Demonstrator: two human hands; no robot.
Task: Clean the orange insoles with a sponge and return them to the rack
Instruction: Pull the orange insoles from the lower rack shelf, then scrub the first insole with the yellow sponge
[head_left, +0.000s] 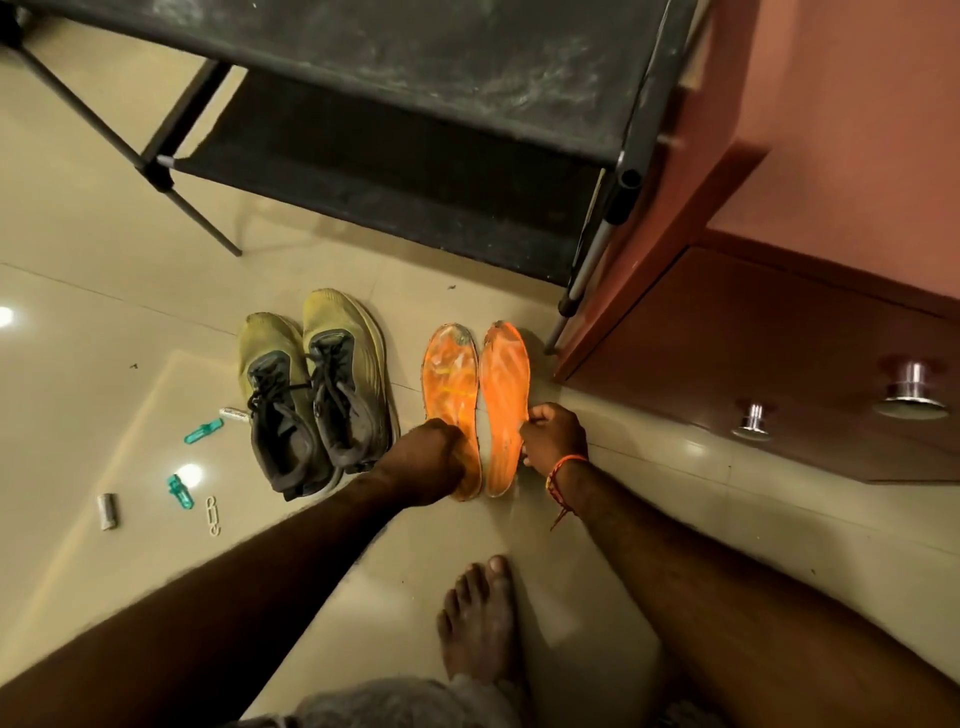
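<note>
Two orange insoles lie side by side on the tiled floor, toes pointing at the rack. The left insole (451, 379) is streaked with white and yellow marks; my left hand (434, 457) covers its heel, fingers curled down onto it. The right insole (505, 395) is held at its right edge by my right hand (553, 441), thumb and fingers pinching the rim. The black shoe rack (415, 104) stands beyond them, its dusty shelves bare. No sponge is in sight.
A pair of olive-green shoes (311, 389) sits left of the insoles. Small clips (203, 431) and metal bits (107, 512) lie scattered at the left. A red-brown cabinet (779, 338) with metal knobs stands on the right. My bare foot (480, 618) rests below.
</note>
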